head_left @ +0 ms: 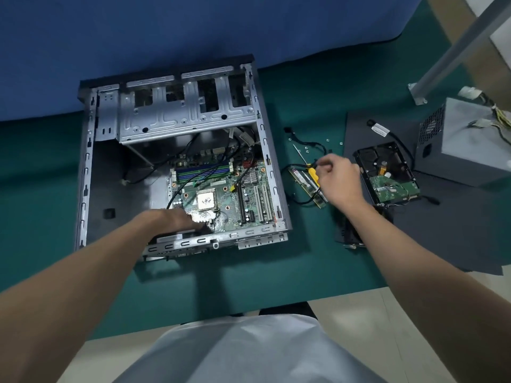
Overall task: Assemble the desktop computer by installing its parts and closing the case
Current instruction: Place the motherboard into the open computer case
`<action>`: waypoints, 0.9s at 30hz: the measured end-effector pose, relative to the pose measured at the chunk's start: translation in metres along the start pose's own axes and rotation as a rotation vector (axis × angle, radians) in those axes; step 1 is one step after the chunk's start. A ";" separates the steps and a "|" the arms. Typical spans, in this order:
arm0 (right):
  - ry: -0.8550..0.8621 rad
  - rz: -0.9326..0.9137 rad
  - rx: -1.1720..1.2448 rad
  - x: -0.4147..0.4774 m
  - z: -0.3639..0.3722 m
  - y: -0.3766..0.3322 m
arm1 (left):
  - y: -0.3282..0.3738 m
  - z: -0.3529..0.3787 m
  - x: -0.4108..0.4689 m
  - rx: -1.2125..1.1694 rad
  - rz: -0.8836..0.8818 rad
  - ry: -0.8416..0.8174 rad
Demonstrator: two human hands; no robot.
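case (pixel 83 172) lies open on the green counter (pixel 276 272), with the motherboard (pixel 232 189) inside at its right. left grip (pixel 177 219) rests at the board's near edge beside the cpu (pixel 206 200); blur hides whether its fingers hold anything. right grip (pixel 340 178), just right of the case, curls its fingers round the yellow screwdriver (pixel 313 175) above two ram sticks (pixel 305 185). hard drive (pixel 387 172) lies further right on a grey panel (pixel 367 128), with the power supply (pixel 467 150) beside it.

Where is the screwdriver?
In the head view, the screwdriver lies on the green mat right of the open computer case, across a memory stick; the right hand pinches its yellow handle.
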State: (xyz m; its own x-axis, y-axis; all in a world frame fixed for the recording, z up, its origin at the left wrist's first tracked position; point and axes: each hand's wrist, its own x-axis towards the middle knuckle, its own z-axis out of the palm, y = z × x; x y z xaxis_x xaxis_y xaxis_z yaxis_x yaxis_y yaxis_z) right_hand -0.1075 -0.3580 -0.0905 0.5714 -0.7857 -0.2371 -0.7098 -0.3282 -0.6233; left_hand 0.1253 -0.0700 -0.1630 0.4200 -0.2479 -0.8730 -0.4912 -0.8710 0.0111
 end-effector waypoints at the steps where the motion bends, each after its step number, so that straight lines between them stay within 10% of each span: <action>1: -0.022 -0.038 -0.040 -0.002 0.004 0.004 | 0.001 0.000 0.001 -0.006 -0.012 -0.003; 12: -0.205 -0.480 -0.596 -0.014 0.045 0.006 | 0.001 0.005 0.001 -0.045 -0.089 0.001; 27: -0.084 -0.244 -0.700 -0.050 0.066 0.019 | 0.028 -0.006 -0.044 -0.077 -0.108 0.003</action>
State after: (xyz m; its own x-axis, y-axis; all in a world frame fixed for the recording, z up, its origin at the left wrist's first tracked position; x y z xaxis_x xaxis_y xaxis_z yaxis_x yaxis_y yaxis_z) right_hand -0.1222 -0.2902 -0.1395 0.7557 -0.6146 -0.2261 -0.6394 -0.7672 -0.0516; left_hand 0.0974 -0.0857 -0.1210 0.4695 -0.1518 -0.8698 -0.3831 -0.9226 -0.0459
